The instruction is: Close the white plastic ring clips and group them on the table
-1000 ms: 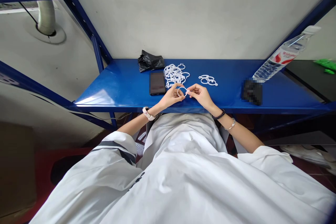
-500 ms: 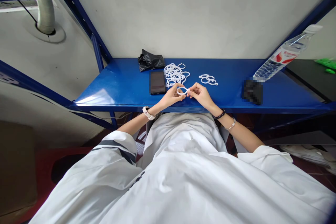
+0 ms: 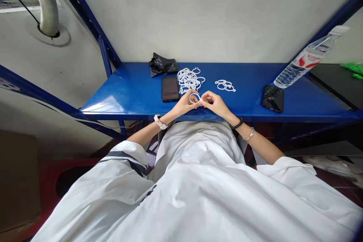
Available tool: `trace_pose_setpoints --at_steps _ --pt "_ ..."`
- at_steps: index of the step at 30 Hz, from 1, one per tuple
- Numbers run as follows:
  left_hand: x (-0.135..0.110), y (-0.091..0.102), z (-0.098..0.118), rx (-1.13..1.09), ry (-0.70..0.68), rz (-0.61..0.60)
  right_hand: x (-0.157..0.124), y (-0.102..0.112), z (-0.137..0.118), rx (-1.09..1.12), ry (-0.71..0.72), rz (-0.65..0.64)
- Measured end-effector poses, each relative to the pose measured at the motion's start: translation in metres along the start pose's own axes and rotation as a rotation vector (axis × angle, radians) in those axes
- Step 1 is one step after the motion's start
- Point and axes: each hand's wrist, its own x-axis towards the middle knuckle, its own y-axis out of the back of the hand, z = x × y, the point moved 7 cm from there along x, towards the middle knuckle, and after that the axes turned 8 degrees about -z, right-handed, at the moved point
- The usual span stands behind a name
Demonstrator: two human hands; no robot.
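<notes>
At the far left, a pale pipe (image 3: 48, 15) is passing through the wall beside a blue metal frame (image 3: 105, 56). The blue bench (image 3: 127, 96) is extending from this frame toward the right side of the view. A light-coloured wristwatch (image 3: 160, 122) is encircling the left wrist. Toward the rear edge of the bench, a crumpled black plastic bag (image 3: 163, 65) is lying behind a dark rectangular device (image 3: 170, 89), which is resting flat.

The left hand (image 3: 186, 103) is gripping a white plastic ring (image 3: 195, 94) between thumb and fingers at its left side. A pile of white rings (image 3: 188, 79) is lying on the bench just beyond this hand, beside the dark device. The held ring is sitting between both hands, above the front part of the bench. The right hand (image 3: 213, 103) is pinching the ring at its right end; the contact point is small and appears to include a short tab, though the fingertips are partly hiding it.

A small group of white rings (image 3: 225, 86) is lying beyond the right hand, apart from the pile. A dark beaded bracelet (image 3: 236, 123) and a silver bangle (image 3: 249, 134) are encircling the right forearm. Further right, a black smartphone (image 3: 272, 98) is lying near a clear water bottle (image 3: 304, 60), which is standing on the bench.
</notes>
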Motion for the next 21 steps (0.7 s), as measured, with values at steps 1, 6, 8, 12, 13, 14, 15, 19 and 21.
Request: trace_pose_setpoints --at_steps 1,6,8,12,13,14,15,19,21 --pt "0.000 0.000 0.001 -0.003 -0.003 -0.002 0.000 0.000 0.000 -0.019 0.003 0.004" --pt "0.000 0.000 0.003 -0.009 -0.029 -0.001 -0.002 0.000 0.000 -0.105 0.002 0.034" --pt "-0.001 0.000 0.004 -0.013 -0.038 -0.002 -0.003 0.000 -0.002 -0.154 0.008 0.032" --pt "-0.002 -0.001 0.005 0.000 -0.031 -0.012 -0.004 -0.001 -0.006 -0.219 0.022 0.020" --pt "-0.002 -0.002 0.005 0.006 -0.031 -0.015 -0.004 -0.002 -0.007 -0.227 0.025 0.017" --pt "-0.002 -0.002 0.006 0.010 -0.032 -0.018 -0.004 -0.002 -0.007 -0.232 0.027 0.015" --pt "-0.003 -0.002 0.006 0.014 -0.033 -0.020 -0.004 -0.002 -0.007 -0.236 0.029 0.011" --pt "-0.003 -0.003 0.006 0.017 -0.028 -0.017 -0.005 -0.002 -0.009 -0.254 0.034 -0.001" --pt "-0.003 -0.002 0.005 0.016 -0.026 -0.020 -0.005 -0.003 -0.010 -0.264 0.039 -0.005"
